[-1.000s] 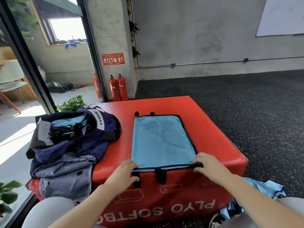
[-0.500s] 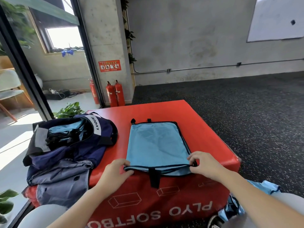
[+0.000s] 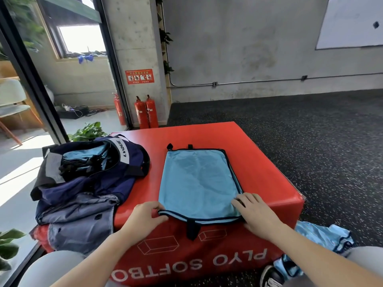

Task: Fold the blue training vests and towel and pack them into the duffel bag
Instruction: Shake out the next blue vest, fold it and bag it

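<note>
Two hands held the near edge of a blue training vest (image 3: 199, 183) that lay flat on the red plyo soft box (image 3: 269, 172), its black-trimmed hem at the box's front edge and one black strap hanging over the side. The left hand (image 3: 145, 218) pinched the near left corner, thumb below and fingers curled over the hem. The right hand (image 3: 255, 212) lay on the near right corner with its fingers spread fairly straight across the cloth; whether the thumb gripped underneath could not be told. Holding both corners at once looked like the set-up for lifting that hem and folding the vest away from the person, or for squaring the edges first.

Left of the vest, touching the box top and spilling over its side, sat the navy duffel bag (image 3: 87, 183), unzipped, with folded blue vests (image 3: 83, 157) and black straps already showing inside, kept close so each folded piece had a short trip. More blue fabric (image 3: 323, 237) lay crumpled on the floor beside the person's right leg, seemingly waiting its turn.

White lettering on the bag's strap read "LVQUE". The box front carried "PLYO SOFTBO", upside down from that viewpoint and cut off. Two red fire extinguishers (image 3: 146, 114) stood by the concrete pillar under a red sign too small to read.
</note>
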The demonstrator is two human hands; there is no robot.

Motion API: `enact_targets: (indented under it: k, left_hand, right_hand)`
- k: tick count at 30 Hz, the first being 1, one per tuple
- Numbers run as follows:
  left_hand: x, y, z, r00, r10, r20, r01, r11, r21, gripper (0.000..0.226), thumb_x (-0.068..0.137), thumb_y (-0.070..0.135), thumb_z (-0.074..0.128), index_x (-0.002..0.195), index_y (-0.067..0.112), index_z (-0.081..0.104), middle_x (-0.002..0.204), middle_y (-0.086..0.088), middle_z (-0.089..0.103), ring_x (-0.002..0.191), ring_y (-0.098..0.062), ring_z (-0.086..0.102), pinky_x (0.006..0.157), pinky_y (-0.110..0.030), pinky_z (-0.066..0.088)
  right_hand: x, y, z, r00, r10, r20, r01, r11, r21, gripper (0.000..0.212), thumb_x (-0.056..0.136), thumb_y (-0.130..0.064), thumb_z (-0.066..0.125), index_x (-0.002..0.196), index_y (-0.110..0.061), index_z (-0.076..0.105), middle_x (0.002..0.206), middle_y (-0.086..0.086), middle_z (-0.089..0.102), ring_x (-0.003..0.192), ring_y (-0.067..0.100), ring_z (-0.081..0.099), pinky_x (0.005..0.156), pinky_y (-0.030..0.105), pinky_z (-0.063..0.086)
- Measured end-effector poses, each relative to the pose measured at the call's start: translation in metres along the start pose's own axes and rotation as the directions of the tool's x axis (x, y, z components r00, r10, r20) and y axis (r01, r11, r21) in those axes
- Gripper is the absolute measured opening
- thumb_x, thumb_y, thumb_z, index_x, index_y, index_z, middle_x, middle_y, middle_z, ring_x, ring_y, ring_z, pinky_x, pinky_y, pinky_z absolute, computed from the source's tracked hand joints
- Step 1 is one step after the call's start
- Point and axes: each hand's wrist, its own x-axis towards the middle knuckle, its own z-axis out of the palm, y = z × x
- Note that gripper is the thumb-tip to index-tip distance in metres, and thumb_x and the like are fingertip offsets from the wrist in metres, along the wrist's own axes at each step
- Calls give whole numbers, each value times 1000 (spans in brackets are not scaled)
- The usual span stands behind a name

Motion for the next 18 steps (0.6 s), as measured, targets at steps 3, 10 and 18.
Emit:
enact_targets:
  k: [3, 10, 18]
  left_hand:
    - [2, 4, 0, 1000, 17, -12, -17, 1000, 12, 14, 78, 34, 83, 79, 37, 69, 78, 25, 68, 84, 7, 58, 70, -12, 40]
    - [2, 4, -1, 1000, 19, -13, -19, 1000, 0, 12, 79, 33, 83, 81, 34, 71, 84, 34, 64, 87, 9, 57, 71, -12, 41]
    - [-1, 5, -3, 1000, 9, -16, -9, 1000, -4, 10, 80, 34, 81, 82, 30, 72, 78, 18, 68, 84, 8, 57, 68, -11, 39]
  right_hand:
    - [2, -7, 7, 994, -52, -99, 48, 998, -45, 77, 54, -28, 85, 124, -17, 53, 121, 7, 57, 114, 32, 56, 100, 46, 47]
    - [7, -17, 19, 988, -140, -73, 127, 980, -150, 88, 61, -16, 82, 139, -10, 43, 133, 16, 49, 115, 35, 54, 99, 46, 49]
    - [8, -14, 21, 967, -165, -195, 132, 977, -170, 55, 80, -11, 67, 133, -9, 50, 124, 14, 59, 106, 33, 60, 92, 44, 52]
